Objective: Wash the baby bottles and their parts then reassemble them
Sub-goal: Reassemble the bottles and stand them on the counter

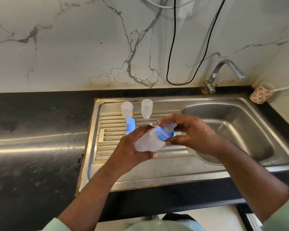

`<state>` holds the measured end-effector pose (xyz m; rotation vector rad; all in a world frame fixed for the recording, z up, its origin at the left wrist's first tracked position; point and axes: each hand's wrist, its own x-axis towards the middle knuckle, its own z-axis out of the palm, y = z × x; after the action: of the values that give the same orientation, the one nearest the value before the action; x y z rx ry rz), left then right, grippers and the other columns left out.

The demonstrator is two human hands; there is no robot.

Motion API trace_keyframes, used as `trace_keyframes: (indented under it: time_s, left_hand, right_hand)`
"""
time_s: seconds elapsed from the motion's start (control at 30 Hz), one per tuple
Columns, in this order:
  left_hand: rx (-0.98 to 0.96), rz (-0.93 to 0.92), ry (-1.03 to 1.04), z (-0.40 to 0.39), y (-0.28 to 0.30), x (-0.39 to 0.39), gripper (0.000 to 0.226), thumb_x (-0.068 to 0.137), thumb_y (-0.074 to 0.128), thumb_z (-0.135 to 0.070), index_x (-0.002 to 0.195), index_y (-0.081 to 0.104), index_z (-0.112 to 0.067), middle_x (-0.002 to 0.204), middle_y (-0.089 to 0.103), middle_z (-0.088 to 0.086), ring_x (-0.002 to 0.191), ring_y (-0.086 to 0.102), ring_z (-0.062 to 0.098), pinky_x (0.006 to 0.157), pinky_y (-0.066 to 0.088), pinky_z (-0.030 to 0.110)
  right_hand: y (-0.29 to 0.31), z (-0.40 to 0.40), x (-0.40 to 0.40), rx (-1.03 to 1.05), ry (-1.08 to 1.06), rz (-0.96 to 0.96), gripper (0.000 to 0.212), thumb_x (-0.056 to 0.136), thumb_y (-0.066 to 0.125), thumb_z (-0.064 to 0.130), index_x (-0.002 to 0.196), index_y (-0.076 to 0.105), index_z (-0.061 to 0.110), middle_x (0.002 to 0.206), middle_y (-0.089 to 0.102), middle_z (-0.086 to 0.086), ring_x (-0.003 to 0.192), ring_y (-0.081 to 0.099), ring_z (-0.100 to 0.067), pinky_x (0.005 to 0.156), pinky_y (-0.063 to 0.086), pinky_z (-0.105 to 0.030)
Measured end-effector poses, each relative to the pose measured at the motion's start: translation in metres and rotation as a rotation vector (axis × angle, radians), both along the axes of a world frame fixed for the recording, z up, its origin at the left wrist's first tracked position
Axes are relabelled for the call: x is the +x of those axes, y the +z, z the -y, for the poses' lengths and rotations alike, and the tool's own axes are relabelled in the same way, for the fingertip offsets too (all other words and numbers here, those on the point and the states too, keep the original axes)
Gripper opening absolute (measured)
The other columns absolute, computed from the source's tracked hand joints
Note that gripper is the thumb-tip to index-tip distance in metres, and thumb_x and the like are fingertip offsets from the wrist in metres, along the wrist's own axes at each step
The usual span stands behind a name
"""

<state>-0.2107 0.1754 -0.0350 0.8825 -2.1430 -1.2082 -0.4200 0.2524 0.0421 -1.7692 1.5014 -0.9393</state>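
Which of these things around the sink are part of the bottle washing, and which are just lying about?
Part of the job:
- bottle in the left hand
- blue collar under the right hand
- second bottle, clear cap and blue ring on the drainboard
- tap

Just lying about:
- patterned mug
- black cable

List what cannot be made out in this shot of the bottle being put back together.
All in the head view:
- Teat inside the blue collar: covered by the right hand, so its seating is unknown.
- Base of the held bottle: wrapped by the left hand.
- Blue part on the drainboard: lower end hidden behind the left hand.
- Small pale piece beyond the bottle: too small to identify.
- Patterned cup: contents not visible.
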Motion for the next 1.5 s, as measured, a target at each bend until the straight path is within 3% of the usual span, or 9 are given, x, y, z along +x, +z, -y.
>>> trace_keyframes:
  time_s: [0.23, 0.4, 0.53, 0.63, 0.83, 1.07, 1.17, 1.37, 1.5]
  left_hand:
    - [-0.210, 0.089, 0.125, -0.018, -0.008, -0.010, 0.078, 0.069, 0.089, -0.035, 0.136, 0.048, -0.034, 0.120, 0.063, -0.006, 0.103, 0.060, 0.010, 0.086, 0.046, 0.012]
    - [-0.325, 0.184, 0.254, -0.030, -0.007, -0.033, 0.080, 0.072, 0.086, -0.040, 0.140, 0.046, -0.030, 0.119, 0.065, -0.005, 0.101, 0.063, 0.014, 0.085, 0.051, 0.025]
    - [-0.134, 0.242, 0.205, -0.017, -0.002, -0.045, 0.078, 0.072, 0.086, -0.039, 0.137, 0.044, -0.035, 0.107, 0.054, -0.018, 0.098, 0.058, 0.005, 0.084, 0.042, 0.009]
    - [-0.097, 0.266, 0.106, -0.006, 0.002, -0.051, 0.076, 0.071, 0.087, -0.036, 0.135, 0.046, -0.035, 0.108, 0.054, -0.017, 0.100, 0.058, 0.005, 0.091, 0.047, 0.014]
    - [-0.332, 0.366, 0.277, -0.023, -0.004, -0.071, 0.070, 0.081, 0.081, -0.029, 0.142, 0.048, -0.023, 0.127, 0.063, -0.003, 0.112, 0.061, 0.017, 0.093, 0.038, 0.018]
    - [0.298, 0.327, -0.157, 0.011, 0.028, -0.054, 0.056, 0.075, 0.085, -0.023, 0.116, 0.051, -0.039, 0.105, 0.060, -0.020, 0.099, 0.056, -0.009, 0.077, 0.050, 0.009]
    - [0.258, 0.343, -0.115, 0.018, 0.029, -0.052, 0.047, 0.075, 0.086, -0.025, 0.112, 0.057, -0.034, 0.100, 0.065, -0.014, 0.094, 0.062, 0.003, 0.076, 0.052, 0.015]
    - [-0.321, 0.337, 0.485, 0.012, -0.021, -0.050, 0.067, 0.070, 0.087, -0.041, 0.125, 0.059, -0.018, 0.109, 0.071, 0.000, 0.093, 0.068, 0.018, 0.088, 0.054, 0.029]
    - [0.096, 0.266, 0.151, 0.048, -0.008, -0.015, 0.070, 0.064, 0.089, -0.046, 0.123, 0.054, -0.032, 0.110, 0.065, -0.010, 0.102, 0.063, 0.015, 0.091, 0.056, 0.033]
  right_hand:
    - [0.011, -0.002, 0.007, 0.007, -0.091, -0.269, 0.040, 0.070, 0.086, 0.029, 0.106, 0.070, 0.021, 0.096, 0.065, 0.013, 0.089, 0.063, -0.008, 0.077, 0.057, -0.024]
    - [0.008, 0.012, 0.002, 0.272, -0.308, -0.407, 0.060, 0.069, 0.058, 0.072, 0.086, 0.066, 0.015, 0.072, 0.070, 0.000, 0.059, 0.068, -0.013, 0.064, 0.060, -0.029]
    - [0.014, 0.022, -0.029, 0.246, -0.038, -0.373, 0.048, 0.074, 0.080, 0.042, 0.119, 0.067, 0.029, 0.107, 0.062, 0.020, 0.083, 0.062, -0.002, 0.078, 0.053, -0.021]
    - [0.011, 0.030, -0.047, 0.162, 0.087, -0.360, 0.042, 0.075, 0.082, 0.028, 0.115, 0.070, 0.029, 0.104, 0.066, 0.016, 0.088, 0.060, 0.000, 0.073, 0.049, -0.012]
    - [-0.019, 0.048, -0.060, 0.186, 0.073, -0.347, 0.035, 0.079, 0.077, 0.035, 0.108, 0.072, 0.016, 0.095, 0.069, 0.002, 0.077, 0.064, -0.012, 0.077, 0.058, -0.035]
    - [-0.016, 0.060, -0.067, -0.192, 0.472, -0.426, 0.048, 0.091, 0.059, 0.046, 0.125, 0.062, 0.013, 0.103, 0.066, 0.000, 0.087, 0.058, -0.009, 0.073, 0.044, -0.014]
    - [-0.018, 0.072, -0.055, -0.214, 0.437, -0.495, 0.045, 0.093, 0.055, 0.045, 0.121, 0.064, 0.010, 0.094, 0.065, 0.003, 0.077, 0.054, -0.008, 0.068, 0.034, -0.008]
    - [-0.037, 0.090, -0.006, 0.021, -0.008, -0.349, 0.030, 0.093, 0.060, 0.042, 0.103, 0.071, 0.016, 0.078, 0.057, 0.015, 0.069, 0.053, -0.005, 0.061, 0.037, -0.018]
    - [-0.024, 0.108, 0.007, -0.105, 0.149, -0.571, 0.050, 0.091, 0.047, 0.061, 0.099, 0.069, 0.017, 0.078, 0.066, 0.004, 0.064, 0.054, -0.008, 0.061, 0.048, -0.029]
